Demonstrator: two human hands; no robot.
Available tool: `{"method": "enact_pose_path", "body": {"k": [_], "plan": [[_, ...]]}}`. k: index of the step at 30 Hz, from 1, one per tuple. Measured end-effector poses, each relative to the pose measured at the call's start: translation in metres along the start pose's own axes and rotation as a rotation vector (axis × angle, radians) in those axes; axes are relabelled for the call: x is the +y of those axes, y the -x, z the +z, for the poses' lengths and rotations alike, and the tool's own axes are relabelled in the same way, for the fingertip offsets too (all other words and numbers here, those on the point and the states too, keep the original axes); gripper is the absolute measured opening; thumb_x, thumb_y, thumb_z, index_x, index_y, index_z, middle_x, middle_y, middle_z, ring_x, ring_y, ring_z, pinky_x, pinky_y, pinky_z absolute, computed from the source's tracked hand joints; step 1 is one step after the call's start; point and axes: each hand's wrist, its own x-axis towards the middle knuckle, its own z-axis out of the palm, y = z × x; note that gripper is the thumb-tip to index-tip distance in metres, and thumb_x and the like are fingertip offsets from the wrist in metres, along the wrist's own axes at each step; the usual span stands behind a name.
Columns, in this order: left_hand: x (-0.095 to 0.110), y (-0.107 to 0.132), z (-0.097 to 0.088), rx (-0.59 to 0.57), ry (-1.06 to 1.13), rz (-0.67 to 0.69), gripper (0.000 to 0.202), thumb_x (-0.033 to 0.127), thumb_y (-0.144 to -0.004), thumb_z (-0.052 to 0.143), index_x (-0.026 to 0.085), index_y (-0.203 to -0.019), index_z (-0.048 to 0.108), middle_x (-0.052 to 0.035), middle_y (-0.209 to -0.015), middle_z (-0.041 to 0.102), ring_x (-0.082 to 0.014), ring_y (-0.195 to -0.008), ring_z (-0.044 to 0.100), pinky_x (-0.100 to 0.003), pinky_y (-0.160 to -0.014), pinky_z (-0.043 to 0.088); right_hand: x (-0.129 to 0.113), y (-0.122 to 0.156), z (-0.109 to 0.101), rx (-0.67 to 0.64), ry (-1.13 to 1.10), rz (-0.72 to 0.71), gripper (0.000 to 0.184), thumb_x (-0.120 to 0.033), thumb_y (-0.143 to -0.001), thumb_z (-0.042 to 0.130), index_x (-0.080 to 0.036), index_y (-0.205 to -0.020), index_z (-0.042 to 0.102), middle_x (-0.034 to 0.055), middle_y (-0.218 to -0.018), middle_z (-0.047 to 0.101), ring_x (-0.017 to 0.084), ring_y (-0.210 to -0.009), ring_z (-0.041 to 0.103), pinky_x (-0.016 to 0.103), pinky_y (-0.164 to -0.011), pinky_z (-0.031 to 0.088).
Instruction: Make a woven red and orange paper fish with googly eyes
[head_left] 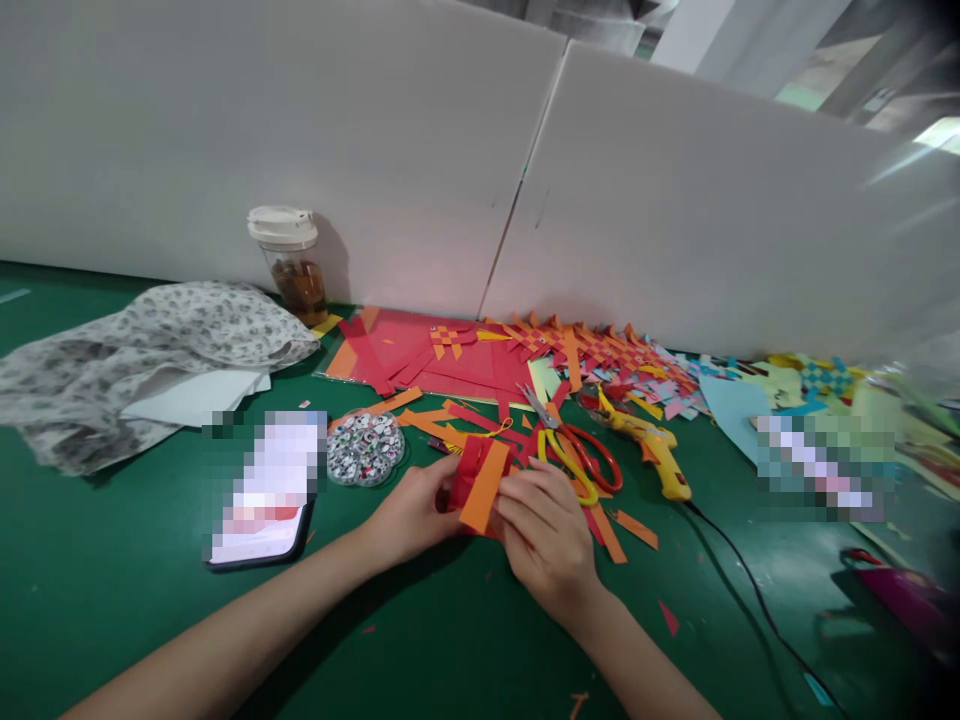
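Observation:
Between my two hands, just above the table, is a piece of red and orange paper strips (484, 487), with a wide orange strip lying across the red. My left hand (418, 503) pinches its left side, thumb below and fingers partly behind it. On the right edge, the fingers of my right hand (551, 530) are closed on the same paper. Scissors (574, 455) with yellow and red handles lie right behind my right hand. Loose red and orange strips (427, 428) are scattered behind the held piece.
A yellow glue gun (651, 450) with a black cord lies at right. Woven orange-red paper fish (592, 345) line the wall. At left are a box of googly eyes (365, 448), a phone (266, 490), patterned cloth (187, 320) and a lidded cup (292, 265).

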Motion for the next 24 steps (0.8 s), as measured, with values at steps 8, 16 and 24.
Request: {"method": "enact_pose_path", "body": {"k": [8, 16, 24], "plan": [[-0.006, 0.001, 0.0, 0.034, 0.123, -0.005, 0.077, 0.011, -0.066, 0.058, 0.019, -0.137, 0.028, 0.0048, -0.065, 0.06, -0.0112, -0.057, 0.054, -0.021, -0.054, 0.043, -0.014, 0.001, -0.004, -0.093, -0.19, -0.049, 0.02, -0.003, -0.073, 0.054, -0.018, -0.084, 0.061, 0.004, -0.078, 0.065, 0.016, -0.075, 0.059, 0.04, -0.083, 0.049], [-0.005, -0.002, 0.0, 0.069, 0.096, -0.032, 0.09, 0.011, -0.065, 0.059, 0.017, -0.142, 0.013, 0.0043, -0.065, 0.06, -0.0118, -0.058, 0.056, -0.021, -0.055, 0.044, -0.018, 0.008, -0.003, -0.087, -0.248, -0.08, 0.022, -0.003, -0.071, 0.055, -0.018, -0.086, 0.059, 0.0057, -0.078, 0.064, 0.016, -0.073, 0.059, 0.037, -0.078, 0.053], [-0.001, -0.003, 0.0, 0.068, 0.089, -0.032, 0.079, 0.009, -0.066, 0.057, 0.017, -0.138, 0.025, 0.0064, -0.06, 0.058, -0.0112, -0.055, 0.056, -0.019, -0.051, 0.041, -0.021, 0.005, -0.004, -0.186, -0.259, -0.102, 0.018, -0.004, -0.071, 0.052, -0.018, -0.082, 0.058, 0.0042, -0.069, 0.064, 0.015, -0.065, 0.059, 0.031, -0.065, 0.051]]}}
